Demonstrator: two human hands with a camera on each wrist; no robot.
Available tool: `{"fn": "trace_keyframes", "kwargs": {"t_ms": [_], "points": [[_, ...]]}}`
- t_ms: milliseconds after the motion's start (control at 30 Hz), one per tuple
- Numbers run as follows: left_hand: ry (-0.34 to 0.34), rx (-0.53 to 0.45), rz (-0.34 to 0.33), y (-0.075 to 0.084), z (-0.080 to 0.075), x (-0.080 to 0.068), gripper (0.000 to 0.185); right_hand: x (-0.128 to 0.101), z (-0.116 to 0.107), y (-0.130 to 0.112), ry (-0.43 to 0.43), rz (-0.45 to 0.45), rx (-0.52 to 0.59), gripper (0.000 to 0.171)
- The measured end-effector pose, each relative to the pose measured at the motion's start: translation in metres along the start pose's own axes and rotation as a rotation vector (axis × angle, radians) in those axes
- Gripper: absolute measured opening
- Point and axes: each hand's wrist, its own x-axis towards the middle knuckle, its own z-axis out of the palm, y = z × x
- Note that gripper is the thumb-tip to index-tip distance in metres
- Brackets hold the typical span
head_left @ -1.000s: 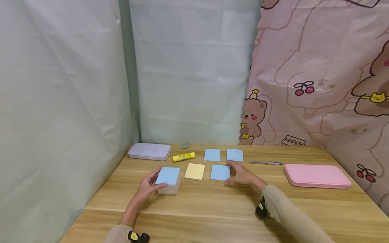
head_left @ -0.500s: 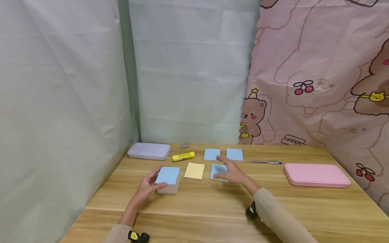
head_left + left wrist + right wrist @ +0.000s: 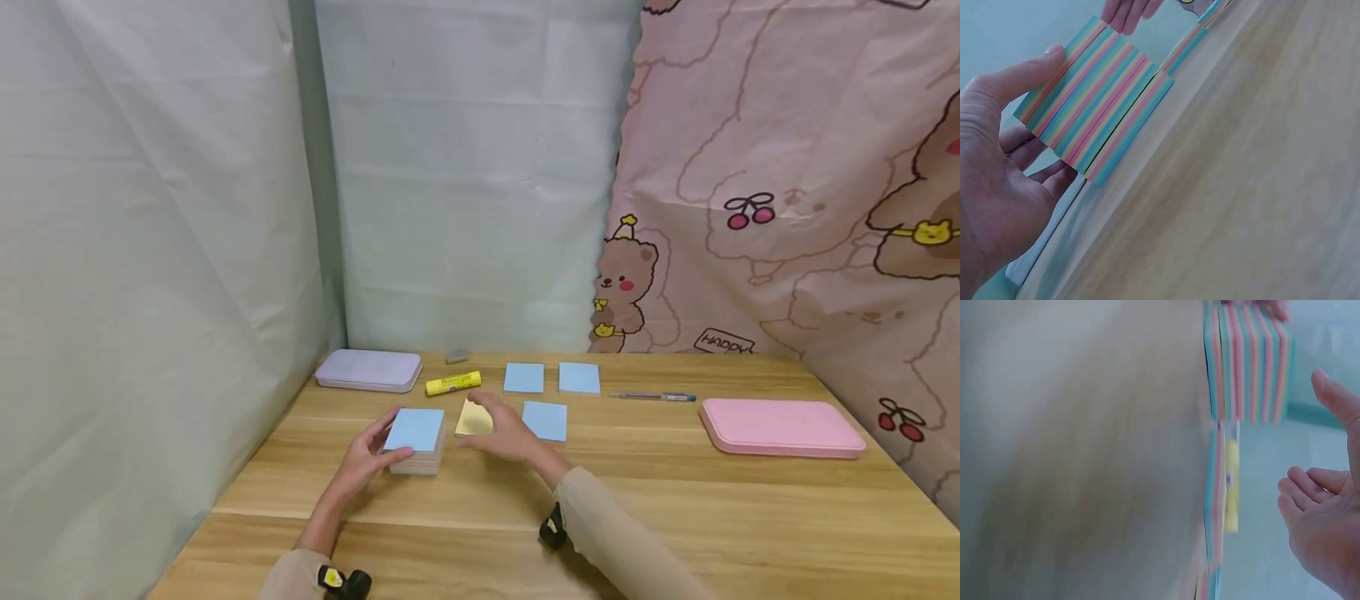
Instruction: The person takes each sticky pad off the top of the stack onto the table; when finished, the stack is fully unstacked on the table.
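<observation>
A tall stack of sticky note pads (image 3: 415,430) stands on the left of the table, its top sheet blue and its sides striped in the left wrist view. My left hand (image 3: 362,460) holds it, thumb on the near side and fingers round the left and back. To its right lies a single sticky note pad with a yellow top (image 3: 468,421). Over that pad is my right hand (image 3: 508,431), thumb and fingers spread apart with nothing between them, partly covering it in the head view. A blue-topped pad (image 3: 546,422) lies just right of this hand.
Behind are two more blue-topped pads (image 3: 524,377) (image 3: 579,377). A yellow glue stick (image 3: 453,383), a grey eraser-like block (image 3: 457,357) and a lilac case (image 3: 369,370) lie at the back left. To the right are a pen (image 3: 654,397) and a pink case (image 3: 782,427).
My right hand has moved left, from the near blue-topped pad across to the yellow-topped one. My left hand has stayed on the stack.
</observation>
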Motion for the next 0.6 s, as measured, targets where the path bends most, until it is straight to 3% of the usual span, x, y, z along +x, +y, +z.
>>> {"fn": "trace_keyframes", "kwargs": {"t_ms": [300,600], "points": [[-0.014,-0.060,0.028,0.000,0.002,-0.001,0.079,0.017,0.035,-0.017,-0.054,0.013,-0.013,0.090],[-0.022,-0.083,0.018,0.000,0.001,-0.001,0.079,0.020,0.046,-0.021,-0.072,0.028,-0.014,0.095]]}}
